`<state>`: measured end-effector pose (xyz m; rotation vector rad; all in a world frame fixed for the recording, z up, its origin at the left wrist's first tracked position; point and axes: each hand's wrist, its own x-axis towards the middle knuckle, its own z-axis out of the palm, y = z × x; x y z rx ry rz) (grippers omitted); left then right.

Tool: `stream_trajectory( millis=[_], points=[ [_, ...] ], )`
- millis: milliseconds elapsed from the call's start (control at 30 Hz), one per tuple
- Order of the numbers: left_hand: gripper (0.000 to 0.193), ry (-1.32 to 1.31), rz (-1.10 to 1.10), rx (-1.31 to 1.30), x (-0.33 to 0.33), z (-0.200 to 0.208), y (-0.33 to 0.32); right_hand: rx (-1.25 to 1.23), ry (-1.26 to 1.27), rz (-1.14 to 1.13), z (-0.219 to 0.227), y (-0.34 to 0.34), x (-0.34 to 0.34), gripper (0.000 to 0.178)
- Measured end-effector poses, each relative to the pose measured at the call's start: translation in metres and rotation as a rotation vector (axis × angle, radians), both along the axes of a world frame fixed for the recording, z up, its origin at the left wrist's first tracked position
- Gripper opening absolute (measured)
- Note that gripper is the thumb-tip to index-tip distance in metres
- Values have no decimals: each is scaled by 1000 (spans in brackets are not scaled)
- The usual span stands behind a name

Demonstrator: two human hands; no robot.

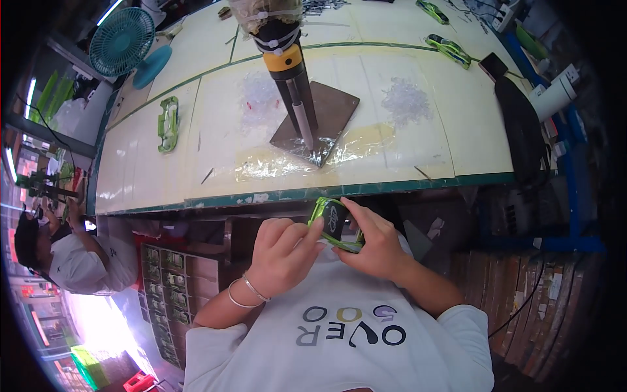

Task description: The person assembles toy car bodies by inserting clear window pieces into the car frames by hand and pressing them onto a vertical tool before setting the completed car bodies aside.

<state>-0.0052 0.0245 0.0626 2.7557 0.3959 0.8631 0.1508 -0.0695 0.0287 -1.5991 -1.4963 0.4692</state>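
A green-and-black, car-shaped shell sat between the fingers of a worker's left hand and right hand, just short of the worktable. The right fingers were parted around the shell's right side, fingertips at its far edge and thumb at its near end; the left fingers were mostly curled, the index against the shell's left side. Whether they pinched anything small could not be told. The step in hand looked like fitting or checking by touch; the next move seemed to call for a firm right hold while the left pressed or turned the piece. Beyond the fingers, a black-and-yellow upright tool stood on a brown plate; clear bits lay ahead and right, a green frame ahead and left.
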Motion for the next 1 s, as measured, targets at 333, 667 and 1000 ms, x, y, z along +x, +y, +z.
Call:
stream_trajectory(
  millis=[333,667,1000],
  points=[
    [34,-565,-37,-1742,5,-42,-14,-21,-109,-23,-3,-2,-9,63],
    [36,-490,53,-1863,1,-48,-10,-151,-149,-799,-14,43,194,20],
    [33,-426,104,-1834,7,-47,-11,-344,-183,-665,-9,53,214,17]
  ],
)
